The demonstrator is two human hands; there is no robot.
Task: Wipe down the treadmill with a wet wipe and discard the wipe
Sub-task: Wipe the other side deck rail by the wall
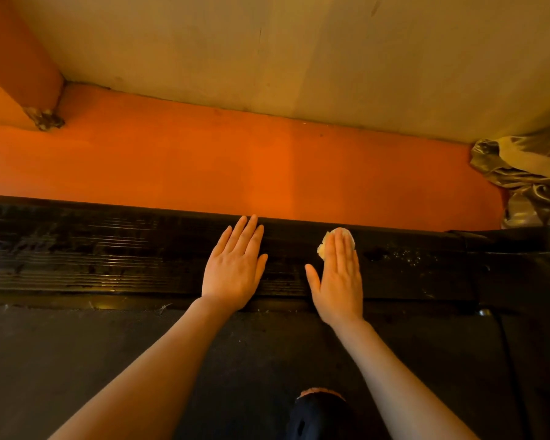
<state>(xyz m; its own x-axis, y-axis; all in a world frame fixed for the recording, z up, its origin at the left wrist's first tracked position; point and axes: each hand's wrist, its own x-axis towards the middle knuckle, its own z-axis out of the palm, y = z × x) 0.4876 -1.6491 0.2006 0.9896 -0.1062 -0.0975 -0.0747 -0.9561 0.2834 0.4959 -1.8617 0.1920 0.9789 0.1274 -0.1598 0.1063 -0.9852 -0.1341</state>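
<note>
The treadmill's black ribbed side rail (108, 255) runs across the middle of the view, with the dark belt (77, 360) below it. My left hand (235, 268) lies flat on the rail with straight fingers and holds nothing. My right hand (338, 274) presses a pale crumpled wet wipe (327, 241) flat against the rail; only the wipe's top and left edges show past my fingers. The rail to the right of the wipe shows small specks and a wet sheen.
An orange floor strip (267, 169) lies beyond the rail, below a beige wall (299, 58). A crumpled shiny cover (527, 173) sits at the right edge. The treadmill's black end piece (521, 265) is at the right. My knee (321, 411) shows at the bottom.
</note>
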